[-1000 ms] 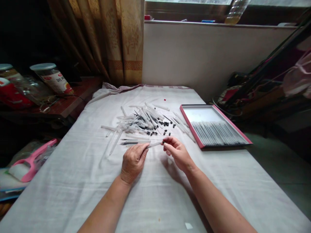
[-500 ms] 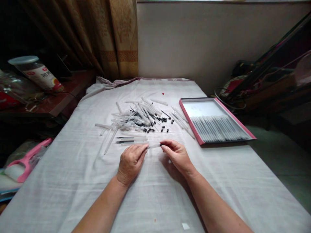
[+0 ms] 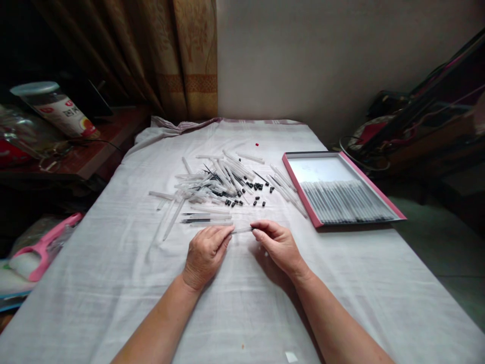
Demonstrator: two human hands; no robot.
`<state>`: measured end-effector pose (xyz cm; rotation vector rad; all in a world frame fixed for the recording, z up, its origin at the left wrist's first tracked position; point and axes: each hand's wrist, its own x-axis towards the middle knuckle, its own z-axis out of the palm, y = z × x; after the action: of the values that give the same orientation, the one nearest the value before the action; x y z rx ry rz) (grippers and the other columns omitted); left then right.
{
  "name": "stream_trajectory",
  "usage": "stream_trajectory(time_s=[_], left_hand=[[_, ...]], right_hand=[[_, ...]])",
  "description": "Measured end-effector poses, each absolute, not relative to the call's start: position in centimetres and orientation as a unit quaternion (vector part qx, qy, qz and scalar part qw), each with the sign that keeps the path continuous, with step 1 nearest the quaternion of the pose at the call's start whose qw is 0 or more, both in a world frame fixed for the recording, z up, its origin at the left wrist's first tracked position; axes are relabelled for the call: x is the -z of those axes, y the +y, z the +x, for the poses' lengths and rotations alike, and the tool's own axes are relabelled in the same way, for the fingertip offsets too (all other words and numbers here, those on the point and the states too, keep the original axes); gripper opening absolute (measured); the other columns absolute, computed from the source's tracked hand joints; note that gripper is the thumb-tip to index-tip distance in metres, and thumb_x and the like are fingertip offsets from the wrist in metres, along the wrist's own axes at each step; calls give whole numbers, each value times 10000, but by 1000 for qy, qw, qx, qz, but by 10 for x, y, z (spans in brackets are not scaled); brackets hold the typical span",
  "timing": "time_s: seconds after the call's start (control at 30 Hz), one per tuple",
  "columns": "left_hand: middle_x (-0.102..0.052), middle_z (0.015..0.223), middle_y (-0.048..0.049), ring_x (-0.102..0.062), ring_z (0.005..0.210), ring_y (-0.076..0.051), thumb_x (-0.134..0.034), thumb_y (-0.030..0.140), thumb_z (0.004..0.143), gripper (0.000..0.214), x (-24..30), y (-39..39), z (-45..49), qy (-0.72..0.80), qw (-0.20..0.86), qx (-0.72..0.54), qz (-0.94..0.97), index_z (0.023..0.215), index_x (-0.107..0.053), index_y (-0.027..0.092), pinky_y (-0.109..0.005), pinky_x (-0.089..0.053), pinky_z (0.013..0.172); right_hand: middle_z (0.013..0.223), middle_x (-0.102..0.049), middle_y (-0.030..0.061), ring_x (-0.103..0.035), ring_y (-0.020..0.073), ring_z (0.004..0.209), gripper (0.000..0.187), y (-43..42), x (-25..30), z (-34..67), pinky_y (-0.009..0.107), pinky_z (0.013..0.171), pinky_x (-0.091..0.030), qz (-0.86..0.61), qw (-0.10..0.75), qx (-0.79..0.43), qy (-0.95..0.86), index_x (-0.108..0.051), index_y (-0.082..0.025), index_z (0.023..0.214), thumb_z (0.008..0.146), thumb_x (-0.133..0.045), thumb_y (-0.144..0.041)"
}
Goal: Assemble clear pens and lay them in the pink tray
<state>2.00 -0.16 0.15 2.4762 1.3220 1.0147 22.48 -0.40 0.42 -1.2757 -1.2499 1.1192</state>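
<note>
A clear pen barrel [image 3: 241, 231] stretches between my two hands, just above the white cloth. My left hand [image 3: 208, 253] is closed round its left end, which the fingers hide. At the barrel's right end, my right hand [image 3: 276, 246] pinches a small black plug [image 3: 252, 229] with thumb and forefinger. Beyond my left hand lie several barrels and dark refills [image 3: 206, 219] side by side. Behind them spreads a loose heap of pen parts [image 3: 212, 182], with small black plugs [image 3: 257, 186] scattered at its right.
A pink-edged box [image 3: 318, 220] at the right holds a row of pens [image 3: 346, 202]. Loose barrels [image 3: 288, 189] lie along its left side. A tiny red piece [image 3: 256, 144] sits farther back. Pink scissors [image 3: 43, 247] and a lidded canister [image 3: 60, 111] stand off to the left.
The whole view has shifted slightly. Both hands keep the same hold on the barrel and the plug; nothing else has visibly moved.
</note>
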Motion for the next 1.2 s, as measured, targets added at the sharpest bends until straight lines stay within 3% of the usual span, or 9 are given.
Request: stream_trajectory(time_s=[0.2, 0.33, 0.47, 0.57, 0.67, 0.77, 0.9, 1.07, 1.2], left_hand=[[-736, 1009, -65, -674, 896, -188, -538, 201, 922, 223, -1, -2, 19, 426, 70, -340, 836, 1105, -666, 205, -318, -525, 809], [-739, 993, -60, -676, 886, -184, -541, 204, 920, 220, -2, -3, 20, 420, 75, -338, 839, 1097, -672, 214, -311, -522, 802], [-743, 982, -56, -680, 880, -183, -536, 209, 923, 214, -2, -3, 21, 415, 81, -335, 842, 1085, -675, 217, -305, -520, 786], [-742, 991, -56, -683, 882, -184, -539, 208, 923, 215, -2, -2, 20, 423, 90, -335, 837, 1093, -669, 214, -309, -522, 794], [-741, 1001, -57, -685, 901, -186, -545, 208, 921, 215, 0, -2, 20, 430, 104, -340, 830, 1099, -666, 210, -312, -526, 804], [-743, 989, -58, -688, 902, -186, -540, 211, 923, 217, 0, -1, 20, 426, 109, -346, 829, 1095, -672, 209, -314, -532, 807], [-742, 987, -62, -689, 890, -186, -537, 219, 922, 222, 0, -2, 20, 426, 110, -342, 831, 1094, -678, 214, -318, -539, 809], [-740, 990, -65, -686, 889, -186, -531, 223, 928, 226, 0, -1, 19, 432, 118, -340, 827, 1105, -672, 214, -320, -539, 816], [-739, 989, -66, -685, 892, -189, -530, 224, 930, 222, -1, -1, 20, 434, 124, -344, 823, 1098, -674, 208, -323, -541, 816]], right_hand=[[805, -727, 53, -659, 184, 758, 152, -3, -6, 234, 300, 726, -500, -516, 436, -332, -659, -710, -204, 828, 846, -591, -297], [656, -651, 40, -597, 152, 620, 302, -2, -7, 234, 262, 624, -450, -522, 386, -250, -719, -630, -203, 684, 915, -487, -335], [544, -581, 17, -543, 127, 514, 448, -3, -4, 234, 247, 561, -414, -536, 362, -259, -718, -551, -207, 575, 954, -397, -389], [656, -640, 19, -573, 128, 545, 327, -5, -2, 236, 243, 563, -438, -532, 378, -323, -685, -633, -193, 796, 946, -414, -384], [832, -686, 31, -612, 131, 624, 212, -7, -1, 236, 239, 592, -467, -518, 391, -368, -666, -616, -192, 1024, 898, -500, -317], [781, -681, 24, -620, 139, 674, 149, -7, -3, 234, 240, 629, -466, -516, 393, -344, -679, -632, -196, 885, 884, -519, -293], [596, -615, 5, -573, 127, 562, 330, -5, -5, 234, 242, 581, -431, -530, 369, -317, -694, -577, -199, 658, 927, -454, -347], [778, -670, 17, -562, 115, 565, 184, -7, -5, 236, 227, 541, -434, -529, 393, -341, -670, -623, -187, 978, 876, -533, -311], [736, -646, 11, -552, 120, 586, 158, -7, -5, 236, 233, 563, -434, -530, 390, -321, -682, -616, -193, 838, 891, -513, -299]])
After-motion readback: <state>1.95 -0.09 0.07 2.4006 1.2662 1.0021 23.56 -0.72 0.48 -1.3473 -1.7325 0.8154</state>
